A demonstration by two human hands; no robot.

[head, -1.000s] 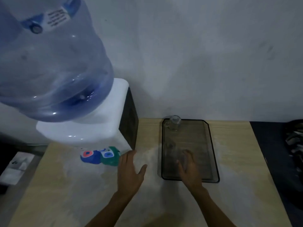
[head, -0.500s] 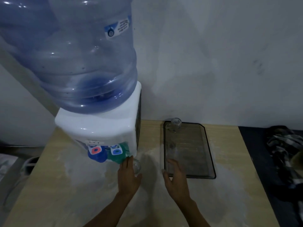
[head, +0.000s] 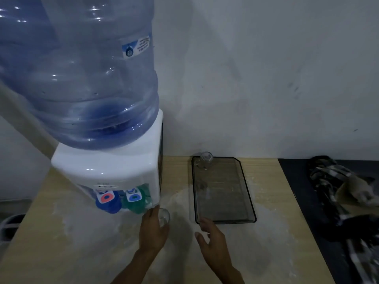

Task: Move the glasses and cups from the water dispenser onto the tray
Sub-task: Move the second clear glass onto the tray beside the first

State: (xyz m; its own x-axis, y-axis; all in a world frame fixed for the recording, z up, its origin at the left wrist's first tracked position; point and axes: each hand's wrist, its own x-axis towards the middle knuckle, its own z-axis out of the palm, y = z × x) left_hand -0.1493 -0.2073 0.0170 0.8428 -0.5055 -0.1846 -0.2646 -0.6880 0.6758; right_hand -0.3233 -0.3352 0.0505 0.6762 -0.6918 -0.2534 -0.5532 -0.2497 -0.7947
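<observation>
Now the left hand [head: 153,230] holds a small glass [head: 164,216] by the dispenser [head: 114,167]; next it should go on the tray [head: 249,198]. The right hand [head: 212,240] is open and holds nothing.

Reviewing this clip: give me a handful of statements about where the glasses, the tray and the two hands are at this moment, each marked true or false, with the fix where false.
1. The left hand is wrapped around a clear glass beside the water dispenser. True.
2. The tray holds three glasses. False: only one, the small glass, stands at its far left corner.
3. The right hand grips a cup. False: it is open and holds nothing, near the tray's near left corner.
4. The tray lies to the right of the dispenser on the wooden table. True.
5. The held glass is already on the tray. False: it is left of it, by the dispenser.
</observation>
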